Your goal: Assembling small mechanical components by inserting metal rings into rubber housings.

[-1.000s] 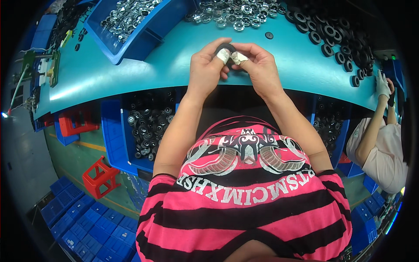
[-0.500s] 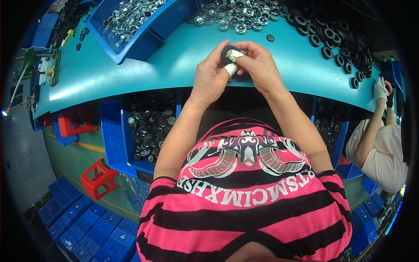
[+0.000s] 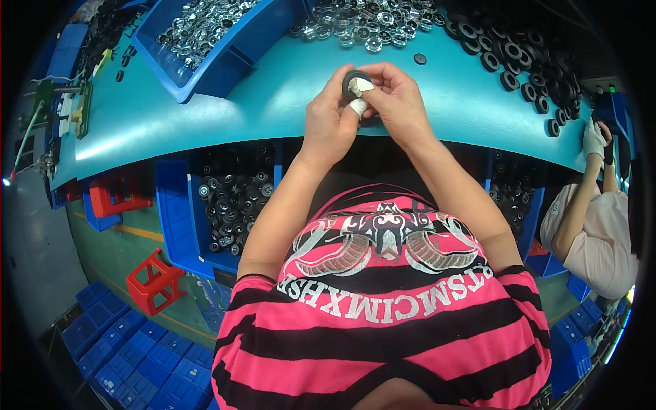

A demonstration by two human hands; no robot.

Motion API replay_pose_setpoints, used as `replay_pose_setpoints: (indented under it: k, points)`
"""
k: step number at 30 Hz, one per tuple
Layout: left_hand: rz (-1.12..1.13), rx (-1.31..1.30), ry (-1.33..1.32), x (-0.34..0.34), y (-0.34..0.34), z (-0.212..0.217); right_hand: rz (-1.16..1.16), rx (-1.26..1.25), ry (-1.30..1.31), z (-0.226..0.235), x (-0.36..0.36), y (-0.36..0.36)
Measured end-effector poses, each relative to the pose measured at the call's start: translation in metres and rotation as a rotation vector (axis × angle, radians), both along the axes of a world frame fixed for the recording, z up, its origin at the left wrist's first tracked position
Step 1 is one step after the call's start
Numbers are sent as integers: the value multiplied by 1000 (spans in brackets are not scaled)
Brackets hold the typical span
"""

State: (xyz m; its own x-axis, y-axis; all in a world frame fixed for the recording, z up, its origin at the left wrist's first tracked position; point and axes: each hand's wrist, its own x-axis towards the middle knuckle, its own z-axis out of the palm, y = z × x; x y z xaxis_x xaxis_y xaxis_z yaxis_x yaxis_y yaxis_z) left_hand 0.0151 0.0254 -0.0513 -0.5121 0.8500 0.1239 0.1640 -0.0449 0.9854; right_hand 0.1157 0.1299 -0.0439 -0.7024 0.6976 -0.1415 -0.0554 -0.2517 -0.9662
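A small black tyre [image 3: 347, 78] is held between my two hands above the front edge of the turquoise table [image 3: 273, 109]. The fingers of my left hand [image 3: 328, 124] are closed round its left side. From the right, my right hand [image 3: 402, 104] grips it, with the thumb pressed on its face. Both thumbs have white wrapping on their tips. The thumbs hide the tyre's middle, so I cannot tell whether a hub sits in it. Another dark round piece [image 3: 371, 121] shows partly below the fingers.
A blue bin [image 3: 229, 65] of clear wheel hubs stands back left, beside a loose hub pile [image 3: 383, 24]. Black tyres [image 3: 516, 55] are heaped back right; a small black disc [image 3: 420, 59] lies nearer. Below the table, a bin holds black wheels [image 3: 236, 205]. A co-worker's gloved hand [image 3: 593, 140] is far right.
Both hands keep their grip on the tyre and have shifted only slightly. The tyre has turned a little, and my right thumb has moved slightly left across its face.
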Motion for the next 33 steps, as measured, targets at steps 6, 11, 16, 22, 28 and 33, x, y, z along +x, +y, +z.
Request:
replay_pose_setpoints:
  k: [6,11,16,22,28,33]
  points:
    - [-57,57,-232,-5,0,6,156,-95,24,11,13,17]
    - [-68,-38,-396,-15,4,15,148,79,-74,13,18,22]
    - [-136,-110,-376,-19,2,20,111,100,-57,7,16,19]
    - [-54,68,-616,-26,2,8,129,171,0,-4,12,13]
    - [-85,73,-528,-23,4,4,111,372,-49,6,11,7]
    - [-52,12,-448,-20,5,11,120,326,-10,1,18,11]
